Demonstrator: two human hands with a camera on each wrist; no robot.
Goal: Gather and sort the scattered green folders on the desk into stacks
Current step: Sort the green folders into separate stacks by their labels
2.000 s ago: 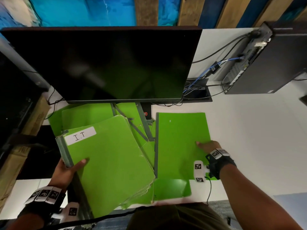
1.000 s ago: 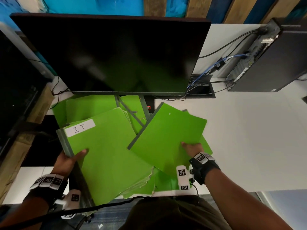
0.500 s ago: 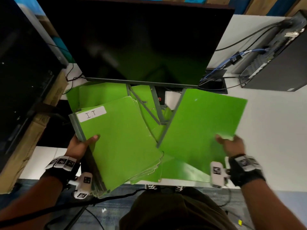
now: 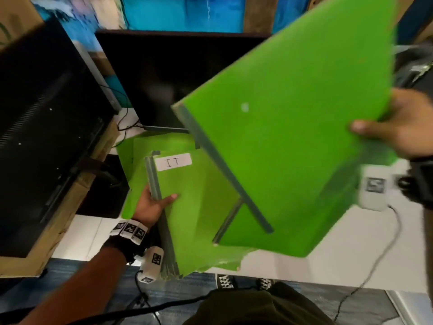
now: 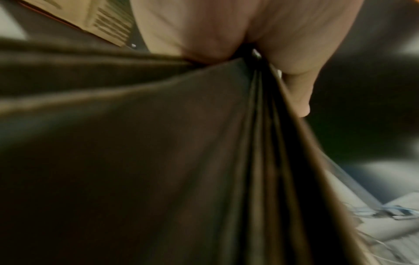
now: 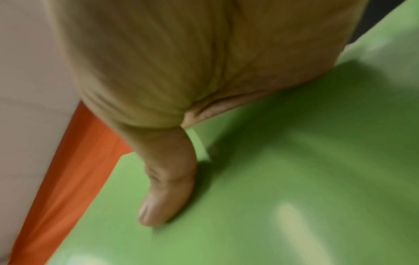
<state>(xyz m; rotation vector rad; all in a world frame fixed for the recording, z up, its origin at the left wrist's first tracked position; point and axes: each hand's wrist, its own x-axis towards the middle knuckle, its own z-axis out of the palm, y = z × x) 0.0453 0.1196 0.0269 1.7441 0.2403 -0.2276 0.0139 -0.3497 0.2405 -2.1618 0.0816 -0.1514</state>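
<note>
Right hand [image 4: 407, 127] of ours grips 1 green folder [image 4: 293, 137] by its edge, thumb pressed flat on the cover, and holds it raised and tilted above the desk [image 4: 304, 266], close to the camera. Our left hand [image 4: 152, 205] clasps a stack of folders [image 4: 194, 207] near its spine, thumb on top and fingers underneath; the top one carries a white label [image 4: 173, 162] reading "I T". That stack sticks out past the front edge of the desk, partly resting on it as far as we can tell.

We judge the gathering to be well under way but not finished. 1 stack is formed in our left hand, and the raised folder is not yet on it. More green folders [image 4: 140, 146] lie flat beneath and behind the stack, under the foot of the monitor [image 4: 150, 78], and another sheet [image 4: 234, 233] shows below the raised folder. Those are left to collect. Whether a 2nd stack exists anywhere, we cannot tell from these views.
</note>
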